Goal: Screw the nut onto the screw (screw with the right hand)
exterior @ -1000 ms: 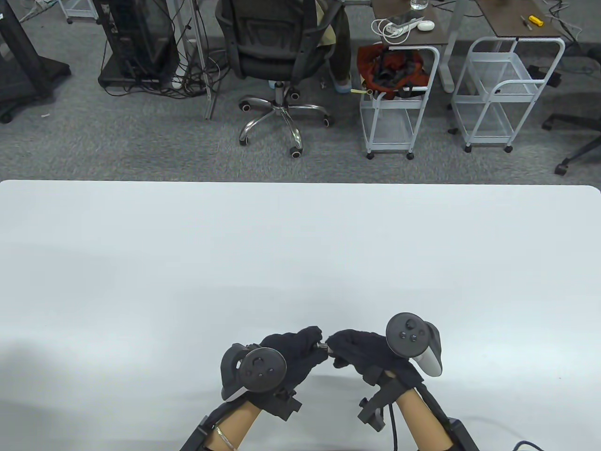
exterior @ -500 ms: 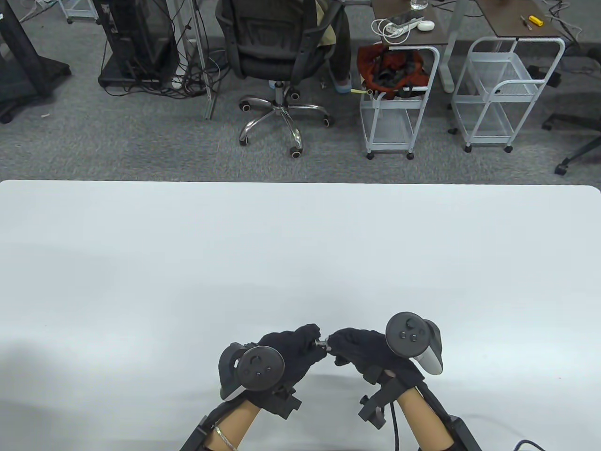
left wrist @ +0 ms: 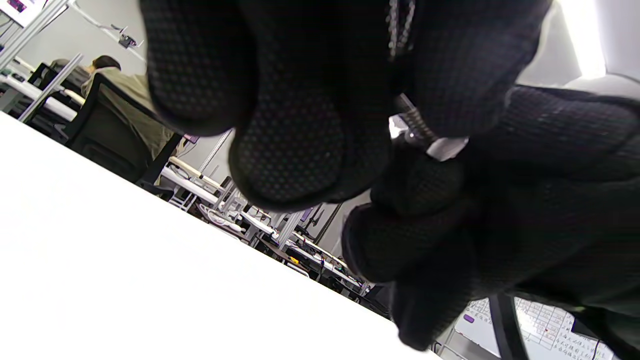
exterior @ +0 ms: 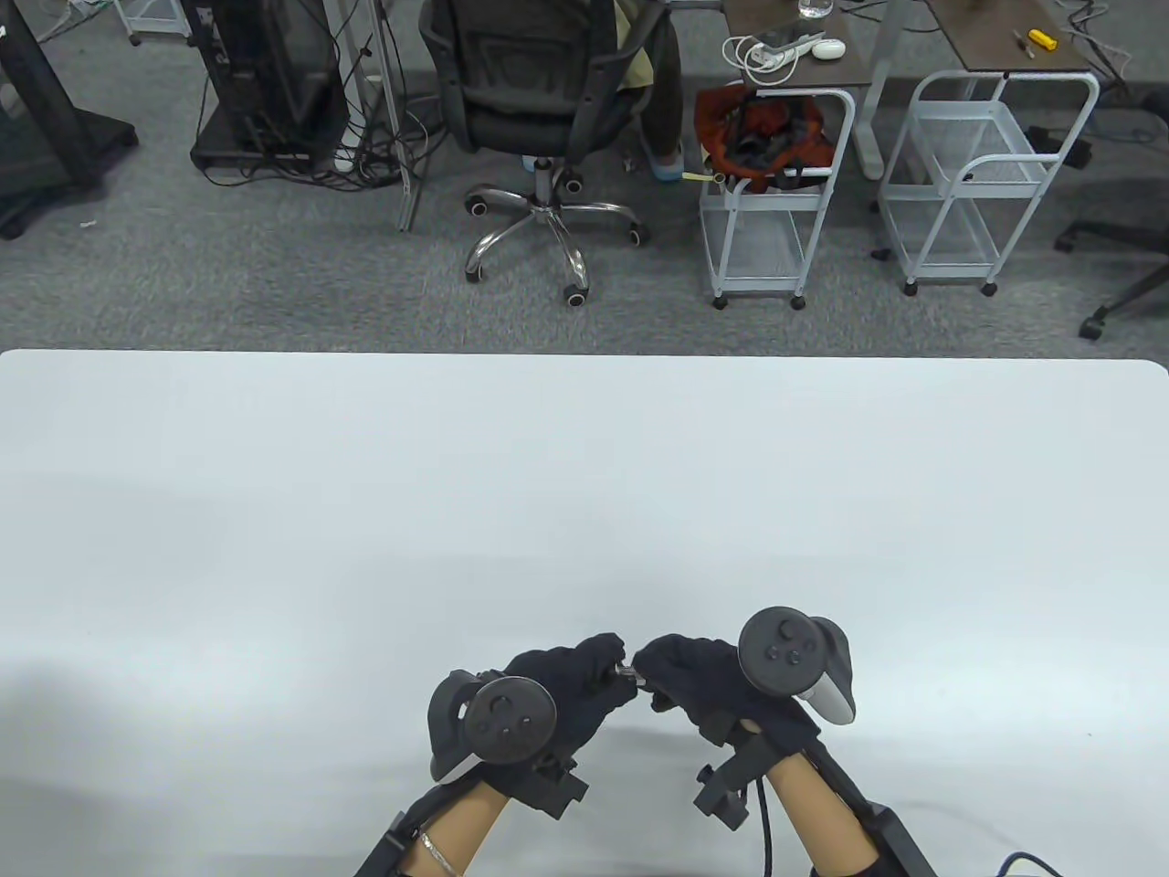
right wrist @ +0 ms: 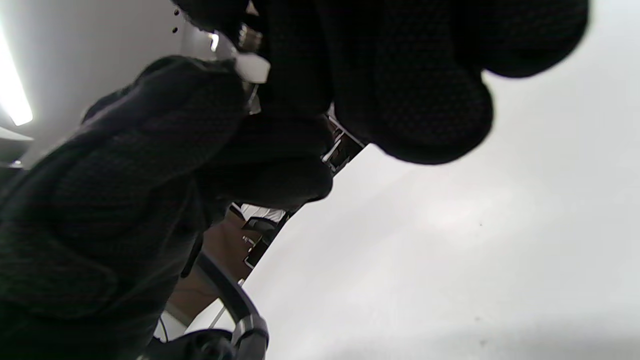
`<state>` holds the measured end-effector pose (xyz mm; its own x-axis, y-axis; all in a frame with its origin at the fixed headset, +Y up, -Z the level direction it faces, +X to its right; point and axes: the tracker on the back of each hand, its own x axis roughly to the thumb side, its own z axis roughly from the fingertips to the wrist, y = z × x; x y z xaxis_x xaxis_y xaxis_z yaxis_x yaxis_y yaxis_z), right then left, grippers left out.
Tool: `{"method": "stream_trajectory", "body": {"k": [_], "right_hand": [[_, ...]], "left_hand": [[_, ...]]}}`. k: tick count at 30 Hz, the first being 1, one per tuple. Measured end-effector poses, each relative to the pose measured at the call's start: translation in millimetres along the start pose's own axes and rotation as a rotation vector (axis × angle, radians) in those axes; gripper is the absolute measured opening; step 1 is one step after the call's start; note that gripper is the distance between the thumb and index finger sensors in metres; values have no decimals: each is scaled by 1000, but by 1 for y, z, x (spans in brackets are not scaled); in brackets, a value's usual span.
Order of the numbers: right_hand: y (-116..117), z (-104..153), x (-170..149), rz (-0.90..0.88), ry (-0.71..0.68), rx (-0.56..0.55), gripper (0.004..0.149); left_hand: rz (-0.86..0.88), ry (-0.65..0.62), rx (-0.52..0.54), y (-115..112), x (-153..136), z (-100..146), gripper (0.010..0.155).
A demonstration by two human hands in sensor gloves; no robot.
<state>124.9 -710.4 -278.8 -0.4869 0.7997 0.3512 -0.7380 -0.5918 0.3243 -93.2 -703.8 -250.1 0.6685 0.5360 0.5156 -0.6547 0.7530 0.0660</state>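
Note:
My two gloved hands meet near the table's front edge. My left hand [exterior: 610,665] pinches the small metal screw [exterior: 626,671], which lies level between the hands. Its threaded shaft shows in the left wrist view [left wrist: 412,122], coming out from under my left fingers [left wrist: 310,150]. My right hand [exterior: 647,670] pinches the bright nut [left wrist: 445,147], which sits on the thread. The nut also shows in the right wrist view [right wrist: 252,67], with a bit of thread [right wrist: 248,35] above it. The screw's head is hidden by the gloves.
The white table [exterior: 584,475] stretches away beyond the hands. Past its far edge, on the carpet, stand an office chair [exterior: 548,119] and two white wire carts [exterior: 776,201].
My right hand has rolled slightly to the left, and its tracker has shifted left with it. My left hand and the screw stay almost where they were.

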Motion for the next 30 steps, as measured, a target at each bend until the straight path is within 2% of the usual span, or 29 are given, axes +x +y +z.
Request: {"method": "stream_trajectory", "body": {"k": [2, 3, 4, 7, 8, 9, 12, 13, 16, 17, 19, 21, 22, 25, 26, 30], "right_hand": [[-1, 0, 2, -20, 2, 82, 51], [-1, 0, 3, -37, 6, 147, 52], [-1, 0, 4, -36, 8, 163, 50], [-1, -1, 3, 10, -15, -13, 46], [0, -2, 2, -1, -19, -32, 45], [0, -2, 1, -16, -1, -12, 46], [2, -4, -1, -43, 27, 148, 52], [3, -4, -1, -37, 30, 152, 50], [5, -5, -6, 9, 23, -29, 46], [6, -4, -6, -11, 30, -36, 45], [4, -4, -8, -46, 54, 43, 48], [3, -5, -9, -69, 74, 181, 53], [3, -4, -9, -60, 77, 173, 51], [2, -3, -10, -41, 57, -49, 47], [2, -2, -10, -48, 68, -55, 47], [-1, -3, -9, -73, 75, 156, 53]], "left_hand": [[2, -2, 4, 0, 0, 0, 49], [-7, -4, 16, 1, 1, 0, 49], [-9, -8, 19, 1, 1, 0, 49], [-10, -21, 16, 2, 3, 1, 49], [-9, -19, 16, 1, 3, 1, 49], [-15, -18, 19, 1, 3, 0, 49], [-32, -13, 17, -1, 0, 0, 49], [-35, -16, 14, -2, 0, 0, 49], [-33, -29, -6, -5, -1, 0, 49], [-31, -20, -3, -5, -1, 0, 49], [-36, -27, -11, -6, -1, -1, 49], [-64, -31, 2, -7, 0, -2, 49], [-68, -43, -4, -7, 0, -3, 49], [-17, -43, -9, -8, 0, -6, 49], [-9, -36, -10, -9, -1, -6, 49], [-21, -32, -2, -9, 0, -5, 49]]}}
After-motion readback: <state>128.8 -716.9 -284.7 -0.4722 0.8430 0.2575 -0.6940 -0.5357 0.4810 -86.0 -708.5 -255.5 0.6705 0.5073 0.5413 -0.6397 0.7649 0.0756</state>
